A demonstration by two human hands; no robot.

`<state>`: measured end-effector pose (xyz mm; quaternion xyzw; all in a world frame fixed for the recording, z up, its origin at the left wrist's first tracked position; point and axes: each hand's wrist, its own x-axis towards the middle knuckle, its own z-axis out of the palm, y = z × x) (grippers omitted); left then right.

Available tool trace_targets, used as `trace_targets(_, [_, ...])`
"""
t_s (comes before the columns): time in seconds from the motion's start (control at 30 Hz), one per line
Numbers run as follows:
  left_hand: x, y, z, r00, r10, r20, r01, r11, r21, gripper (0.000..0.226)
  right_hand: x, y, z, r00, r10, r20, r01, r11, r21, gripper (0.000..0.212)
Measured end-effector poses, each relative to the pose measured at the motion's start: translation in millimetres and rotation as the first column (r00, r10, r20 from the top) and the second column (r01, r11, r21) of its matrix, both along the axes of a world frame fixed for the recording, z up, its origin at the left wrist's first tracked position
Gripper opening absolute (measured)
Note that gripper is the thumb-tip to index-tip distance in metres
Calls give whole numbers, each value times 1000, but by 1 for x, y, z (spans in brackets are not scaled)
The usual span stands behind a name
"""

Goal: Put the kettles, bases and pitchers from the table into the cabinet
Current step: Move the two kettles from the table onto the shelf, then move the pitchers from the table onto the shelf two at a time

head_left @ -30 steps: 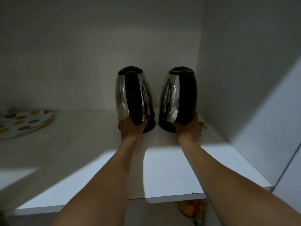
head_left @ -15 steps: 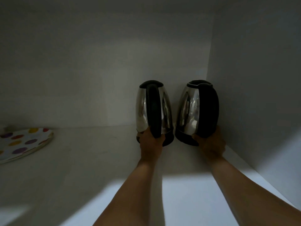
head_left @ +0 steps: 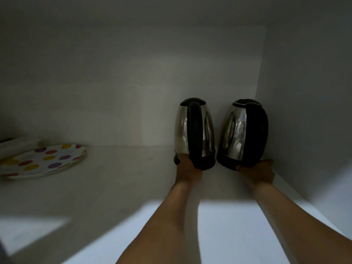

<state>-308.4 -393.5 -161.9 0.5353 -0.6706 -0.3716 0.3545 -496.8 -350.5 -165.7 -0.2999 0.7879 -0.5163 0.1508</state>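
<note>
Two bare forearms reach from the near edge into a dim white cabinet, over its shelf [head_left: 118,187]. The left hand [head_left: 187,165] grips the low end of the left kettle [head_left: 194,133] handle. The right hand [head_left: 257,171] cups the black base of the right kettle [head_left: 242,133]. Both steel kettles stand upright, just beside each other, in the far right corner. No writing is readable. A polka-dot plate [head_left: 42,161] lies far left.

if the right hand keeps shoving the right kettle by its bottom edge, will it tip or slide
Probably slides: the right hand pushes low at the right kettle base, and the shelf looks smooth. It is tall with a narrower top, so a higher push could tip it. The shiny steel looks slippery; the black handle likely offers a surer grip.
</note>
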Motion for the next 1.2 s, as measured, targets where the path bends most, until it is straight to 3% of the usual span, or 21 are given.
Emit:
trace_targets(0.1, [3,21,3,996,-6,91,2,999,40,72,11,21,5,999,42,-10,-42,999,34,95])
trace_targets(0.17, [2,40,10,986,-18,169,21,1000,-13,73,22,39,7,995,82,-48,-80,995,56,94])
trace_targets(0.33, [7,99,25,887,145,439,26,933,-360,58,38,99,15,886,226,-406,-177,972,154,58])
trace_targets(0.43, [20,146,32,776,270,570,26,890,-456,64,49,136,21,773,315,-551,-249,949,194,54])
trace_targets(0.57, [52,214,30,685,382,621,0,852,-523,72,80,185,20,712,427,-557,-354,904,240,69])
trace_targets(0.73, [121,296,32,646,506,571,-156,820,-551,75,152,236,17,641,534,-551,-489,838,243,75])
trace_targets(0.97, [265,416,28,504,659,558,-439,752,-492,75,316,313,21,405,725,-556,-731,623,279,76])
trace_targets(1.2, [417,572,7,285,722,631,-650,629,-426,74,497,425,8,172,848,-502,-895,348,280,75])
